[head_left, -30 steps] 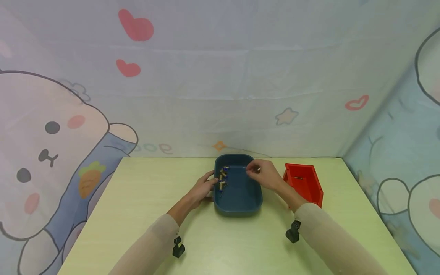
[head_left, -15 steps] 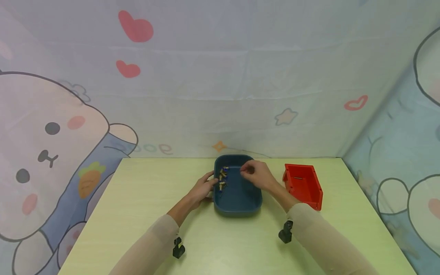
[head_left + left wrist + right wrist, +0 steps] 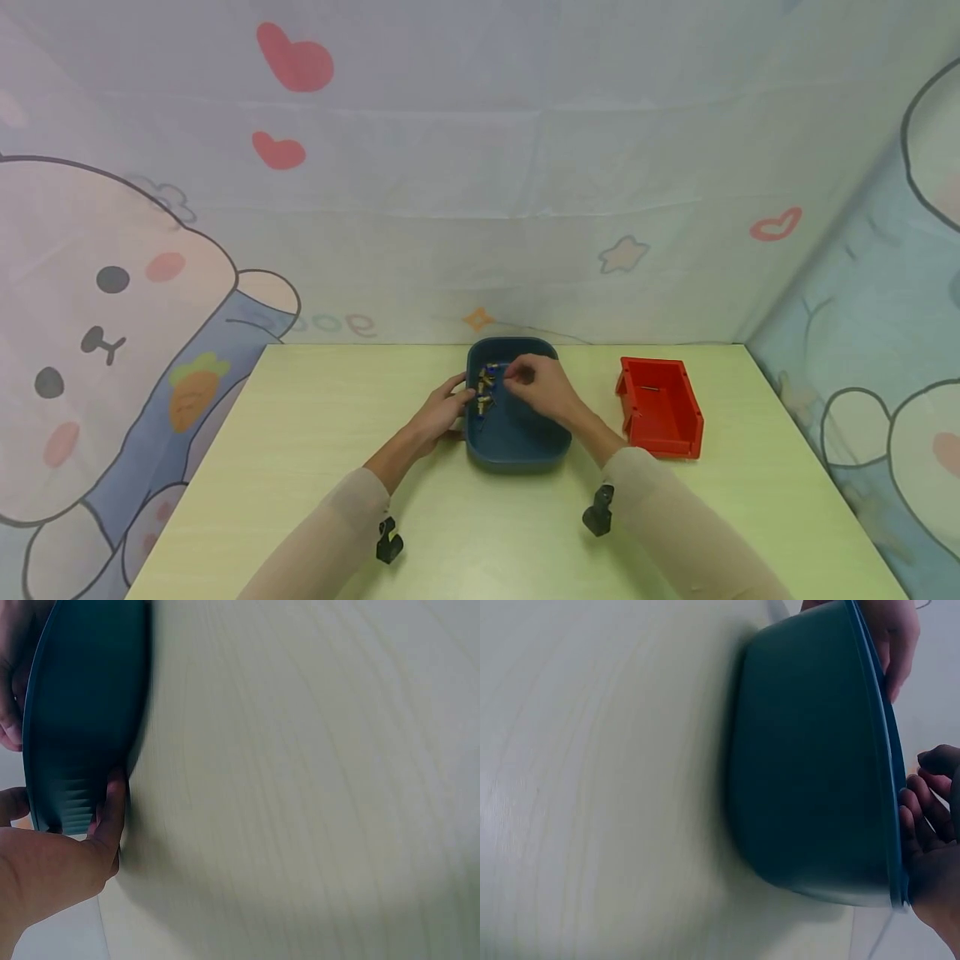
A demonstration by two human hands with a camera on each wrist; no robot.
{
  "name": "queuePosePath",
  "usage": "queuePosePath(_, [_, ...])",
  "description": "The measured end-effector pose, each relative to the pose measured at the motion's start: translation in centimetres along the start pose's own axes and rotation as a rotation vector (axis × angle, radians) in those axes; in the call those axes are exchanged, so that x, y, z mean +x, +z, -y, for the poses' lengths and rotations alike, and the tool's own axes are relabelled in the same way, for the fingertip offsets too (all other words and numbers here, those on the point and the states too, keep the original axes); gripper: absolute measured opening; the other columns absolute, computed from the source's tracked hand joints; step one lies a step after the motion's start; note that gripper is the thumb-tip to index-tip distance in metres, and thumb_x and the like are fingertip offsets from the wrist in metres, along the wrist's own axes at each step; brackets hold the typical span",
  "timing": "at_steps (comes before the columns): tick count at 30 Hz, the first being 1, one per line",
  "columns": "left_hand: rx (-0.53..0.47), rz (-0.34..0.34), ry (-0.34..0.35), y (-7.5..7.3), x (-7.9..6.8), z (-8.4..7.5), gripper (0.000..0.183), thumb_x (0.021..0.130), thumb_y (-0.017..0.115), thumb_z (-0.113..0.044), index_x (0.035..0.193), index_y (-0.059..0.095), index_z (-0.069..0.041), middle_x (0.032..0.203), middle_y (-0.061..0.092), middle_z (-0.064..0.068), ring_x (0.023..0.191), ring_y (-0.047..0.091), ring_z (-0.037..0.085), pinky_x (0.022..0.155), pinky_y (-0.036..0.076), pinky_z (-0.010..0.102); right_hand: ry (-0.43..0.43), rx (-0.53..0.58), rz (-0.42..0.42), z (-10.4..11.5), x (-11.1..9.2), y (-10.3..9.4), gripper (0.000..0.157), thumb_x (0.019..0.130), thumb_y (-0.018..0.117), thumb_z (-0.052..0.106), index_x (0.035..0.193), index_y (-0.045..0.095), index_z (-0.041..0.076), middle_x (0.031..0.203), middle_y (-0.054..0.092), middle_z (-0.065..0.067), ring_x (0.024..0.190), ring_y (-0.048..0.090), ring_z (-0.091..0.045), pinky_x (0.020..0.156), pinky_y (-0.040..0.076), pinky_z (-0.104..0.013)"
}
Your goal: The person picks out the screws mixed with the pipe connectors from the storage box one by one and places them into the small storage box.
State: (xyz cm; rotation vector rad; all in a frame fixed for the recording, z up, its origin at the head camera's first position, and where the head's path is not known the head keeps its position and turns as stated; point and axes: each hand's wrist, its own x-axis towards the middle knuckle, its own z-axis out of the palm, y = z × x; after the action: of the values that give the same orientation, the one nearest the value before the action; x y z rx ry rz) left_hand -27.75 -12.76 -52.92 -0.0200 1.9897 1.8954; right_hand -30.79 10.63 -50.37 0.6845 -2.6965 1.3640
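Note:
A dark blue plastic bin stands on the table in the middle of the head view. Several small brass-coloured pieces with blue parts lie along its left side, their exact kind too small to make out. My left hand grips that same side, thumb at the rim and fingers against the outer wall, as the left wrist view shows. My right hand hovers over the bin's upper part, fingers bent, just right of the pieces. Between its thumb and fingertips a small gap shows in the right wrist view, with nothing visible in it.
To the right stands a red open-front bin with one small thin metallic piece inside. Both bins rest on a pale wooden table, whose far edge meets a printed cloth backdrop.
My right hand has moved left over the blue bin, from its right rim toward the small pieces, uncovering more of the red bin. The left hand and blue bin have stayed put.

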Motion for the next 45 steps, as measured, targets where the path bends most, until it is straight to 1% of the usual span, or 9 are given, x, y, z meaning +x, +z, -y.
queuePosePath(5, [0.008,0.001,0.001,0.1,0.0,0.0,0.059,0.113,0.049,-0.026,0.168,0.030,-0.017,0.148,0.050,0.026,0.134,0.059,0.042,0.079,0.060,0.041,0.022,0.001,-0.001,0.2,0.1,0.7,0.006,0.095,0.079,0.008,0.100,0.076,0.006,0.093,0.073,-0.003,0.083,0.066,-0.014,0.079,0.057,-0.032])
queuePosePath(9, [0.009,-0.004,0.004,0.1,-0.2,-0.2,0.059,0.113,0.049,-0.026,0.168,0.030,-0.016,0.148,0.050,0.027,0.134,0.059,0.042,0.080,0.060,0.042,0.024,0.007,-0.003,0.3,0.4,1.3,0.006,0.094,0.079,0.008,0.099,0.076,0.006,0.092,0.073,-0.003,0.083,0.067,-0.014,0.078,0.057,-0.033])
queuePosePath(14, [0.013,-0.008,0.004,0.0,-0.2,-0.2,0.059,0.113,0.048,-0.027,0.168,0.030,-0.015,0.148,0.050,0.027,0.133,0.059,0.041,0.080,0.061,0.042,0.033,-0.005,0.012,0.2,0.6,2.3,0.006,0.095,0.079,0.008,0.100,0.077,0.006,0.092,0.072,-0.002,0.083,0.067,-0.013,0.078,0.057,-0.032])
queuePosePath(18, [0.012,-0.008,0.003,0.1,-0.2,-0.1,0.058,0.113,0.048,-0.026,0.168,0.030,-0.016,0.148,0.051,0.026,0.132,0.060,0.041,0.080,0.060,0.042,0.040,-0.002,0.016,0.0,0.6,3.0,0.008,0.094,0.080,0.006,0.101,0.077,0.004,0.092,0.073,-0.002,0.082,0.067,-0.013,0.077,0.057,-0.032])
queuePosePath(24, [0.007,-0.006,0.008,0.1,-0.1,0.0,0.058,0.113,0.048,-0.026,0.168,0.030,-0.015,0.147,0.052,0.027,0.132,0.060,0.041,0.079,0.060,0.041,0.059,-0.002,0.031,-0.3,0.5,3.7,0.010,0.093,0.080,0.007,0.102,0.078,0.003,0.089,0.073,-0.001,0.082,0.066,-0.012,0.077,0.056,-0.030])
queuePosePath(31, [0.005,-0.001,0.001,0.0,-0.2,-0.1,0.059,0.113,0.048,-0.026,0.168,0.029,-0.015,0.149,0.050,0.027,0.134,0.059,0.041,0.081,0.061,0.043,0.020,-0.019,0.018,-0.5,0.3,4.3,0.006,0.092,0.081,0.006,0.098,0.078,0.007,0.090,0.074,-0.001,0.082,0.067,-0.012,0.078,0.057,-0.030])
queuePosePath(34, [0.003,-0.002,-0.001,0.0,-0.2,-0.1,0.059,0.114,0.048,-0.026,0.168,0.029,-0.014,0.149,0.050,0.027,0.134,0.059,0.041,0.082,0.061,0.044,0.012,-0.014,0.019,-0.5,0.3,4.5,0.006,0.091,0.081,0.005,0.096,0.078,0.006,0.089,0.074,-0.002,0.081,0.067,-0.013,0.078,0.057,-0.032])
queuePosePath(45, [0.000,-0.006,-0.011,0.0,-0.1,-0.1,0.060,0.113,0.050,-0.027,0.168,0.030,-0.016,0.149,0.050,0.025,0.133,0.059,0.040,0.082,0.061,0.043,0.005,-0.068,0.096,-0.6,0.0,4.7,0.007,0.090,0.081,0.004,0.095,0.077,0.008,0.088,0.071,0.001,0.082,0.064,-0.012,0.078,0.056,-0.031])
